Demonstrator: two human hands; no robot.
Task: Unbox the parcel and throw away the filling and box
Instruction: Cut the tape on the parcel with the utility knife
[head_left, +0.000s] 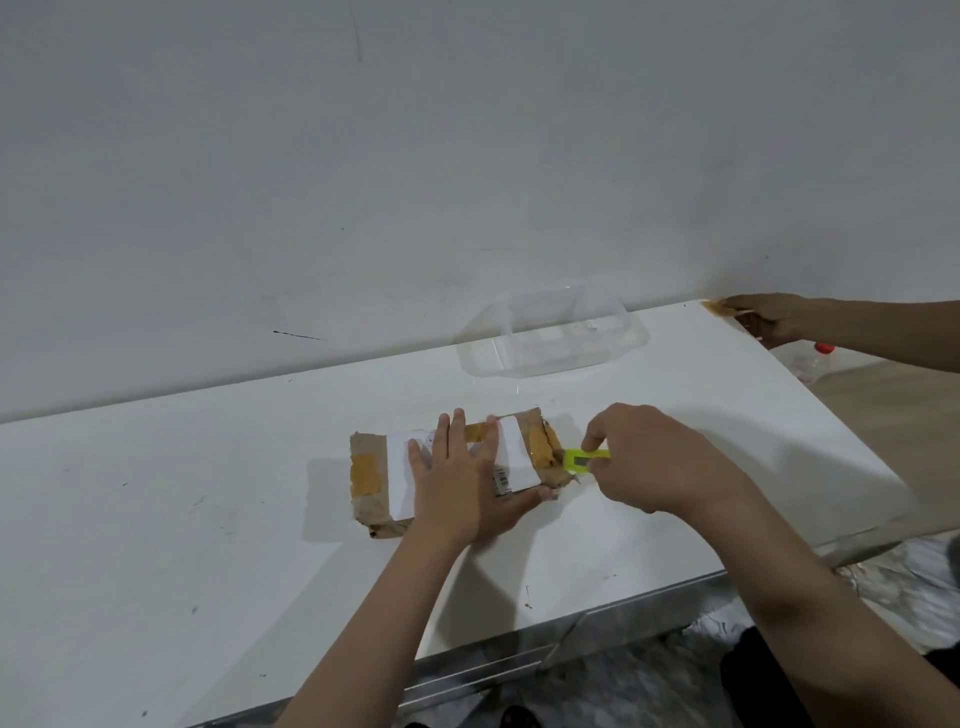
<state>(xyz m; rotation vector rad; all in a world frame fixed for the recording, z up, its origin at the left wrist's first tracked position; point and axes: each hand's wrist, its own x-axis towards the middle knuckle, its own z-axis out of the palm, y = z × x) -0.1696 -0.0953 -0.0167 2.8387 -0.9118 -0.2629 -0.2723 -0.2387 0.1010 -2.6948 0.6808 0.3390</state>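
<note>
Parcel pinned flat, cutter at its right end

Parcel (447, 467) lies on the white table (156, 493), near the middle, long side running left to right. Brown wrapping, tan tape patches, white label on top; label print too small to read. Middle of the parcel hidden under the left hand (462, 478). That hand lies flat on top, fingers straight and spread, thumb tucked along the near edge, pressing down rather than gripping.

Just right of it, a yellow-green cutter (584, 458) meets the parcel's torn right end. Blade tip hard to make out against the tape. Right hand (654, 457) holds the cutter, fingers curled round its handle; most of the handle is covered by the fingers.

Behind, near the wall, a clear plastic tub (550, 332) sits on the table, contents unclear.

Far right, another person's hand (769, 317) rests at the table's back corner, arm cut off by the frame edge.
</note>
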